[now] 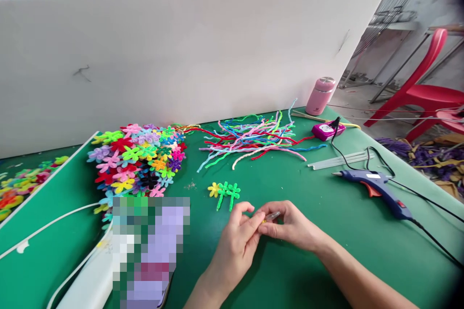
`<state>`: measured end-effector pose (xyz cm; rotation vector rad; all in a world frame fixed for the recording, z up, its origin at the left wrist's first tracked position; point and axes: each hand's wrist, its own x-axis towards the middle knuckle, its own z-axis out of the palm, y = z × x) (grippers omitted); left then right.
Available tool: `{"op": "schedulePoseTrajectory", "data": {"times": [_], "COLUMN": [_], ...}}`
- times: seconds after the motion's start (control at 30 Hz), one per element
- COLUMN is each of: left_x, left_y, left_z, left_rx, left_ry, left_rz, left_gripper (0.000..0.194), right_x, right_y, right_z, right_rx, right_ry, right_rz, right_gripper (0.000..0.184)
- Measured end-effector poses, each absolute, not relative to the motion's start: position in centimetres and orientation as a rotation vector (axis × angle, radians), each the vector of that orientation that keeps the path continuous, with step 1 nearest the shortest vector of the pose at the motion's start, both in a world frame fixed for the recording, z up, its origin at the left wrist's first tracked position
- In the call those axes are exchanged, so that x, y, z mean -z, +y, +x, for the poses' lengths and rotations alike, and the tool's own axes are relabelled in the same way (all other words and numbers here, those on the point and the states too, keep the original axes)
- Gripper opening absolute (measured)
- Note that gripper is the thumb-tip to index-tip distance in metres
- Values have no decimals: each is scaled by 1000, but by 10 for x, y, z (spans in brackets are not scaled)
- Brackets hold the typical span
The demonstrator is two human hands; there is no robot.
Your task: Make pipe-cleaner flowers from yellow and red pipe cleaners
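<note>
My left hand (pixel 241 239) and my right hand (pixel 290 224) meet over the front of the green table, fingers of both closed in a pinch. Between the fingertips shows a bit of a small yellow piece (pixel 265 221), mostly hidden. A small, narrow, greyish see-through piece (pixel 273 216) sticks up beside it, within the right fingers; its kind I cannot make out. Just beyond the left hand lie two green pipe-cleaner flowers with short stems (pixel 229 192) and a yellow pipe-cleaner flower (pixel 213 189).
A heap of fuzzy flowers (pixel 134 159) lies left, loose pipe cleaners (pixel 253 137) behind. On the right are a blue glue gun (pixel 377 188), clear glue sticks (pixel 340 160), a magenta box (pixel 328 130) and a pink flask (pixel 321 96). A pixelated phone (pixel 159 251) lies front left.
</note>
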<state>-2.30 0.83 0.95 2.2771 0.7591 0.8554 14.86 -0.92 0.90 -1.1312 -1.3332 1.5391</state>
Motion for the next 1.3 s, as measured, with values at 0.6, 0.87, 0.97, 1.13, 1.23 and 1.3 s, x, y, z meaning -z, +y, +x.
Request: {"op": "schedulePoseTrajectory", "data": {"times": [0.6, 0.87, 0.97, 1.13, 1.23, 1.3], "left_x": [-7, -9, -11, -15, -18, -18], "left_y": [7, 9, 13, 21, 24, 23], "left_z": [-21, -18, -21, -34, -42, -42], "left_rx": [-751, -725, -744, -692, -588, -520], "left_ry": [976, 962, 978, 1096, 1226, 1308], "left_rz": [2243, 2408, 2481, 2541, 2589, 2602], "left_gripper": [54, 14, 16, 17, 16, 18], "right_x": [-8, -12, -11, -12, -13, -14], "right_y": [-12, -6, -2, 4, 4, 4], "right_z": [140, 148, 156, 172, 178, 178], "right_rx": [-1532, -1501, -1493, -1411, -1375, -1372], "right_ry": [-1275, -1213, -1177, -1077, -1027, -1009], "right_rz": [-1218, -1280, -1276, -1287, -1273, -1264], "right_gripper": [14, 16, 18, 24, 26, 27]}}
